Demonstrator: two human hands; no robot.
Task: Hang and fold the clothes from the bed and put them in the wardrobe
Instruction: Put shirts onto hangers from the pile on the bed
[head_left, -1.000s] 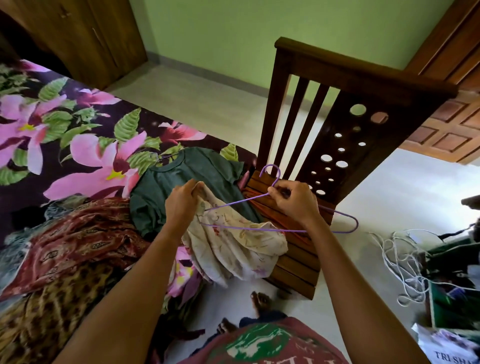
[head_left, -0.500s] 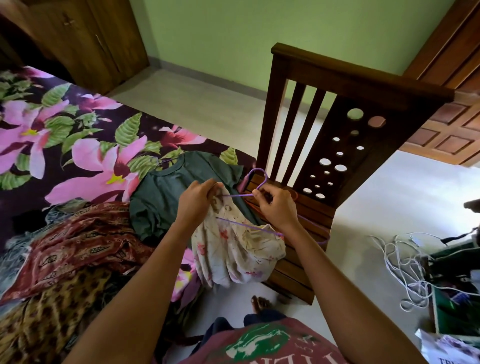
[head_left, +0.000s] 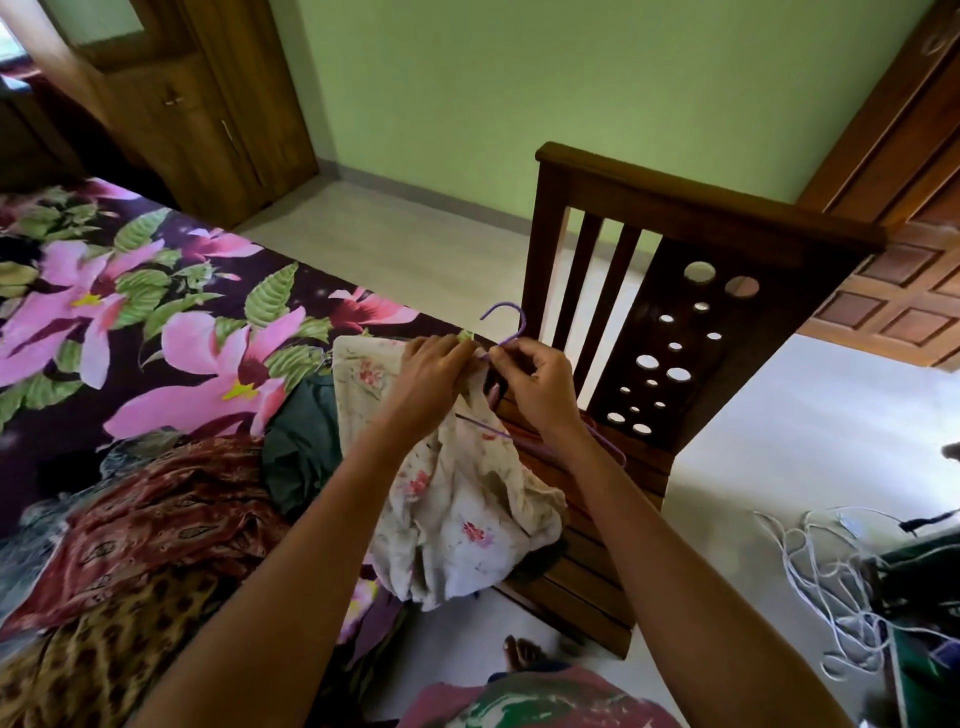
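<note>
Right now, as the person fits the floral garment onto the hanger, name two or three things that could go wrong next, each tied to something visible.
1. The cream floral garment hangs bunched on the purple hanger, whose end beyond the right hand is bare; it may slide off when the left hand releases.
2. The hook is close to the wooden footboard and could catch its slats.
3. White cables lie loose on the floor: a possible trip.
</note>
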